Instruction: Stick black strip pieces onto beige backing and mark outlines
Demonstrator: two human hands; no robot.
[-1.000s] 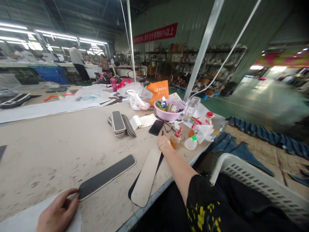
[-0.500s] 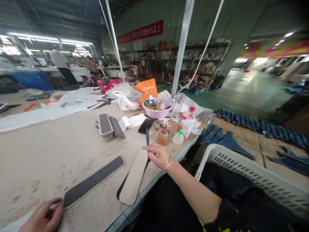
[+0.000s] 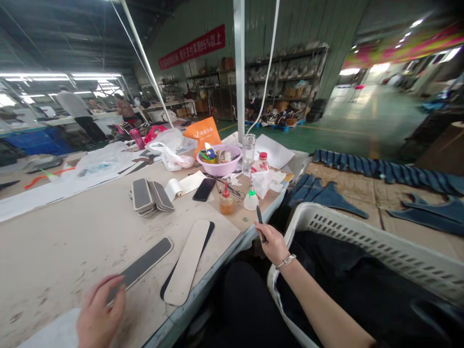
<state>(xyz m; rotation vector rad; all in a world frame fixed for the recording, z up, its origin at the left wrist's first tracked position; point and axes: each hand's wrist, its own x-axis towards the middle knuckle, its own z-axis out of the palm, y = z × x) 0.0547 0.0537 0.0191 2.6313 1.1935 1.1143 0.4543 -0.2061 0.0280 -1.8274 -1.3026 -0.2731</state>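
Now right hand (image 3: 274, 244) pinches dark brush (image 3: 261, 223), long axis tilted up-left; left hand (image 3: 99, 314), fingers loosely spread, presses dark strip (image 3: 143, 263) running diagonally away to its upper right.

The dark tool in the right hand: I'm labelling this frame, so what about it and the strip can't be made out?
- Dark tool: lower end hidden inside right hand; too small to identify.
- Dark strip: near end covered by blurred left hand, head view.
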